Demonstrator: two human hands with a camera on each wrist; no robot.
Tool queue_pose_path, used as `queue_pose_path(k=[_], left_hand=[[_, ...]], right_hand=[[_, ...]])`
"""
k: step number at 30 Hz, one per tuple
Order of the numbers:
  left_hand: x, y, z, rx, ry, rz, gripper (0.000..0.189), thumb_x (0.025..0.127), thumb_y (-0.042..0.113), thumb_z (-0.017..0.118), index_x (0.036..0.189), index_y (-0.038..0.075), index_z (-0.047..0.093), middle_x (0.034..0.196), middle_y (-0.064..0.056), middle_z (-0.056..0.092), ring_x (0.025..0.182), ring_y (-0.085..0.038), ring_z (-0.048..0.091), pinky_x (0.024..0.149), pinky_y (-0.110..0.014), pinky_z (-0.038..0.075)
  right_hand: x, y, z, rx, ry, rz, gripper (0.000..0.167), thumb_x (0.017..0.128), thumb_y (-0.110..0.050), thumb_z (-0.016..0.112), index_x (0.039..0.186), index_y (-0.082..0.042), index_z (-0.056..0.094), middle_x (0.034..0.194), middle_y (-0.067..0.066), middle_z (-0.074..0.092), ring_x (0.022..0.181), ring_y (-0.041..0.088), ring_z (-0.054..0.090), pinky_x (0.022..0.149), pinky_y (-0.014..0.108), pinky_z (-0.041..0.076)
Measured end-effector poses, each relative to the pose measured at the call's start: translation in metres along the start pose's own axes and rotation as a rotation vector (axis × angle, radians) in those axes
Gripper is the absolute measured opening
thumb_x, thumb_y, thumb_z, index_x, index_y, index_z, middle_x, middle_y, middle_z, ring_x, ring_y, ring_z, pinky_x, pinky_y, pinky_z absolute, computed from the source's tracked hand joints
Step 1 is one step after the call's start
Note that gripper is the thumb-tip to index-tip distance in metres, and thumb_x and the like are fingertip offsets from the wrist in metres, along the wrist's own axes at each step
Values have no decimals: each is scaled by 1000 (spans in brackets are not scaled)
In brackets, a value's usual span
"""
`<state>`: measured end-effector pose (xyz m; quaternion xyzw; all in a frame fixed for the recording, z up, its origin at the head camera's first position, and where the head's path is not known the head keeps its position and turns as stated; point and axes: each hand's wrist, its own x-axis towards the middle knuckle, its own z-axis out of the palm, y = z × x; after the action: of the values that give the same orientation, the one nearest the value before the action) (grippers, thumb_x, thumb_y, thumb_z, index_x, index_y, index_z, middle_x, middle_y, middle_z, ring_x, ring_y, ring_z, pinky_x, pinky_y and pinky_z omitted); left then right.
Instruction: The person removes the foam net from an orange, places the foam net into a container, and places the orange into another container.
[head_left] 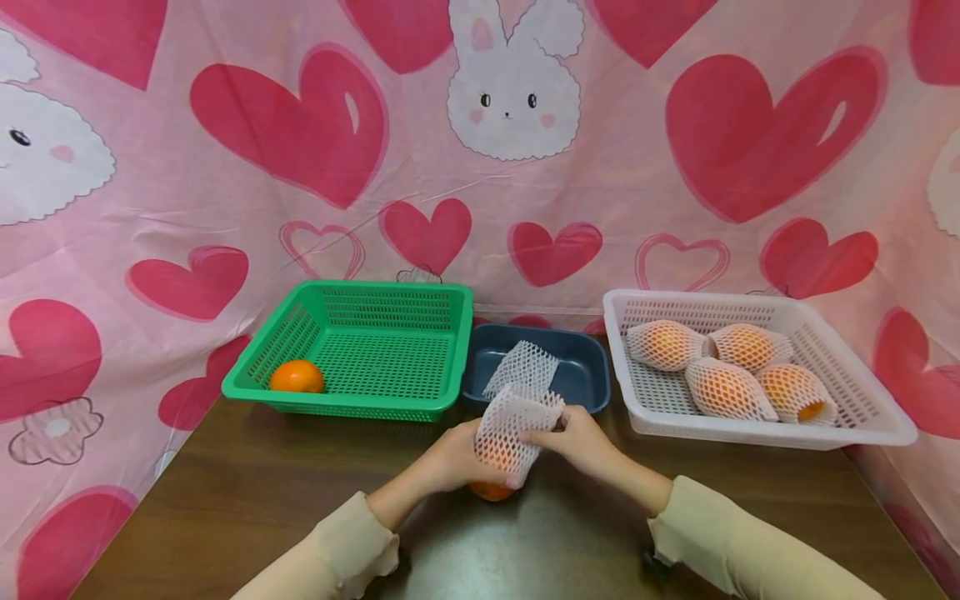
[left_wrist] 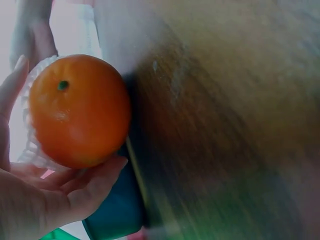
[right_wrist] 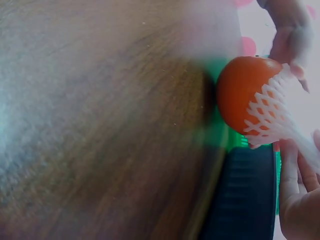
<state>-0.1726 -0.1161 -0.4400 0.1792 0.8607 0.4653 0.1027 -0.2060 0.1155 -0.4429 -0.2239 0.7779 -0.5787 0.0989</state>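
Note:
An orange point(left_wrist: 80, 112) with a green stem spot is partly inside a white foam net sleeve point(head_left: 510, 425), its stem end bare and facing the person. My left hand point(head_left: 457, 457) holds the orange, fingers curled under it and thumb at its other side. With thumb and fingers, my right hand point(head_left: 577, 440) pinches the far part of the sleeve. The right wrist view shows the net point(right_wrist: 272, 115) covering one side of the orange. Both hands are over the table in front of a dark blue tray point(head_left: 592, 367), which holds another flattened foam sleeve point(head_left: 528, 367).
At the left, a green basket point(head_left: 345, 408) holds one bare orange point(head_left: 297, 377). A white basket point(head_left: 765, 432) at the right contains several oranges in foam sleeves point(head_left: 727, 387). All stand on a brown wooden table point(head_left: 247, 475) before a pink heart-patterned cloth point(head_left: 442, 175).

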Motion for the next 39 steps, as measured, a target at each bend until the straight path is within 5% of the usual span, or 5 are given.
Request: queue_pose_path(k=[16,23,39], left_hand=[[0,-6,3,65,-46,-5,66,73,26,94,127,4,63,103,2,68,87,-14,61,83,-33,52],[-1,-3,2,99,-49,-72,66,74,28,94,128,3,65,109,-6,66,90,-19,60,80,-36,55],[0,-4,-1,72,-94,-61,60,77,26,92,128,10,65,116,-7,66,95,-21,60,85,-40,55]], right_hand=[[11,-18,-9,108,93,44,35,95,-8,73,122,13,65,104,16,75,87,14,68,80,25,56],[31,-20,-13,193,164,90,39,99,-12,69,128,12,61,107,16,75,86,14,71,84,31,58],[73,-13,-9,295,286,266,43,101,-16,67,134,9,57,121,20,69,85,14,70,92,42,55]])
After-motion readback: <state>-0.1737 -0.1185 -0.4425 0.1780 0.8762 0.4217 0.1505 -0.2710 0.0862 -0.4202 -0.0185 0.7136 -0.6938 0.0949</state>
